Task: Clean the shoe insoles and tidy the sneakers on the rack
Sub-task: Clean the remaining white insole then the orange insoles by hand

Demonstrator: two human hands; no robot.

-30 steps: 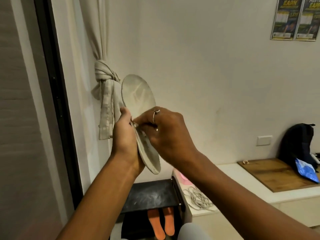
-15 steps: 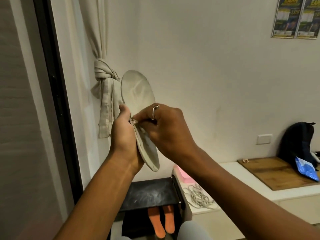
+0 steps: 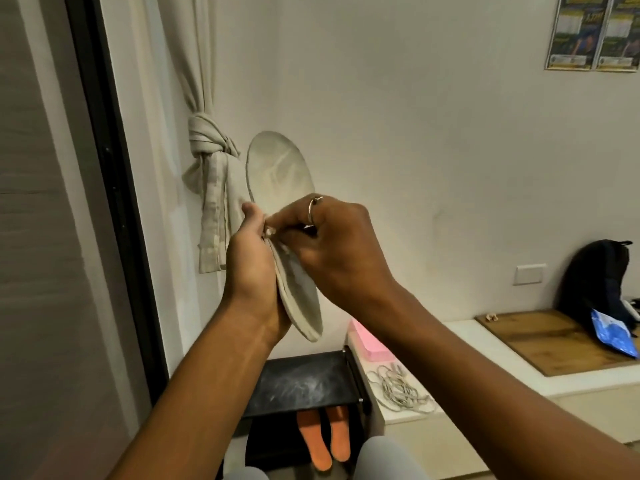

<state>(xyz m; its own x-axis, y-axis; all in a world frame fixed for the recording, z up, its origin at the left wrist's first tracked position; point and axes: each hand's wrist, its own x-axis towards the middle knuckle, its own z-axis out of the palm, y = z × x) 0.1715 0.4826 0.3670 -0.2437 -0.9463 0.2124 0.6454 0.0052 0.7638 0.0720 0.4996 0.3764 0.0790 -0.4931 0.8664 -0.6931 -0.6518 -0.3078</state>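
Grey insole [image 3: 277, 168] held up in both hands, before the wall.
The left hand [image 3: 251, 268] grips it upright round the middle; the right hand [image 3: 332, 244], fingers curled, pinches its edge by the left thumb. Below, the rack [image 3: 304, 382] holds two orange insoles [image 3: 323, 438] under its black top; laces [image 3: 398, 389] lie on the white surface [image 3: 460, 341] beside.

A dusty black rack [image 3: 304, 381] holds a pair of orange insoles [image 3: 323, 438] on its lower shelf. Beside it, a low white desk [image 3: 460, 358] carries a pink block [image 3: 369, 342], a tangle of grey cord [image 3: 398, 389] and a wooden board [image 3: 554, 341] — a black backpack [image 3: 595, 275] and blue packet [image 3: 614, 336] rest on that board.
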